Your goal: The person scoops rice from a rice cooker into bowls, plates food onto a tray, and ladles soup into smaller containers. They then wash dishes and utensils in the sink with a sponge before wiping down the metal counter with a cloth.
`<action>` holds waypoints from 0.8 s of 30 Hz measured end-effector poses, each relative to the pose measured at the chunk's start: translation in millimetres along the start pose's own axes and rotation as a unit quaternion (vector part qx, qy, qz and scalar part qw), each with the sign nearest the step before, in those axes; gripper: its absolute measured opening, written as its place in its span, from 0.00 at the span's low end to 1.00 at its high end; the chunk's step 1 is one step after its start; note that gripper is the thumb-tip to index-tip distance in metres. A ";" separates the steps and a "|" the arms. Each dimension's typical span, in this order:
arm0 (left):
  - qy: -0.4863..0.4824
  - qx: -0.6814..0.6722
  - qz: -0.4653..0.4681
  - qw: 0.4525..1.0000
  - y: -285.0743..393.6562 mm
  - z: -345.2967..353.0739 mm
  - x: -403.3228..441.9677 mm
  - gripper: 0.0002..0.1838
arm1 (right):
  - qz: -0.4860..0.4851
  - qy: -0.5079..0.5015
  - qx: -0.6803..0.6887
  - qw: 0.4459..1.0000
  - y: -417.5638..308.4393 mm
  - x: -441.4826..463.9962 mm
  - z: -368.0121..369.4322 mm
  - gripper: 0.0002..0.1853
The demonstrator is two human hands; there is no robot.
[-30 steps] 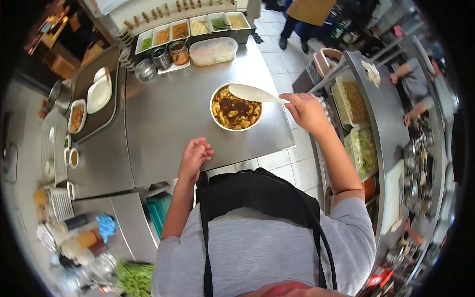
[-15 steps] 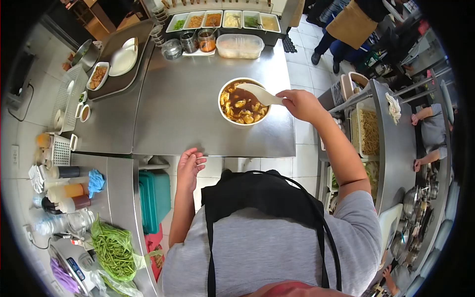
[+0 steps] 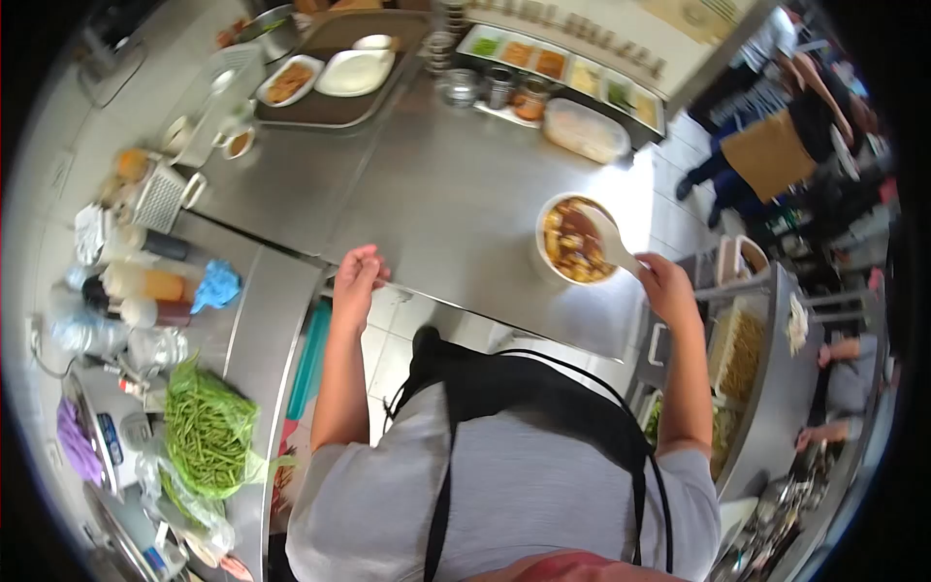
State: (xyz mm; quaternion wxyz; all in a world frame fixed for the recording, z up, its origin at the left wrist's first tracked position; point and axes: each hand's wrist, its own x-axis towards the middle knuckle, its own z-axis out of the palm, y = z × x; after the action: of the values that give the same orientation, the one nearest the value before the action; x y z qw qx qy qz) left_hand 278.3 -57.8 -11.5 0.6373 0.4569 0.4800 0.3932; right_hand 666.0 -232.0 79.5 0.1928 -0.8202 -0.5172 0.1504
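Observation:
My right hand [image 3: 669, 288] is closed around the handle of a white soup spoon [image 3: 606, 238]. The spoon's bowl end lies tilted over the round white bowl [image 3: 539, 254], at the right part of the steel table. Brown broth with pale yellow, dumpling-like pieces [image 3: 570, 260] fills that bowl; I cannot tell exactly what the pieces are. My left hand [image 3: 359, 276] hovers at the table's front edge, empty, its fingers loosely bent and somewhat blurred.
Behind the bowl stand a lidded plastic container [image 3: 586, 131], jars [image 3: 498, 87] and a row of topping trays [image 3: 551, 66]. A brown tray [image 3: 320, 114] holds white dishes. Green beans [image 3: 208, 427] and sauce bottles [image 3: 145, 281] crowd the left counter. A person in a tan apron [image 3: 769, 153] stands back right.
My view has turned left, so the table and bowl appear shifted right and tilted. My left hand's fingers have curled a little more. The spoon stays in my right hand at the bowl.

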 end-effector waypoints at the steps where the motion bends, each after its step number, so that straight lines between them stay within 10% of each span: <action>1: 0.013 -0.001 0.009 1.000 11.2 -13.6 13.3 0.14 | -0.022 0.017 -0.007 1.000 -0.2 -0.9 2.6 0.11; 15: 0.243 0.210 0.286 0.903 147.6 -247.8 326.1 0.08 | 0.202 0.053 0.024 0.978 -46.1 -21.0 28.0 0.11; 24: 0.377 0.490 0.175 0.766 184.0 -329.3 484.4 0.14 | 0.301 0.066 -0.137 0.942 -82.7 -23.1 20.3 0.11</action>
State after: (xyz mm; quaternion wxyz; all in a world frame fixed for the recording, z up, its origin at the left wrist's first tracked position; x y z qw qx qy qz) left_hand 58.4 515.2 2.8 0.0146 0.5980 0.7210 0.3499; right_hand 581.8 -217.3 101.7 0.0578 -0.9640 -0.2485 0.0749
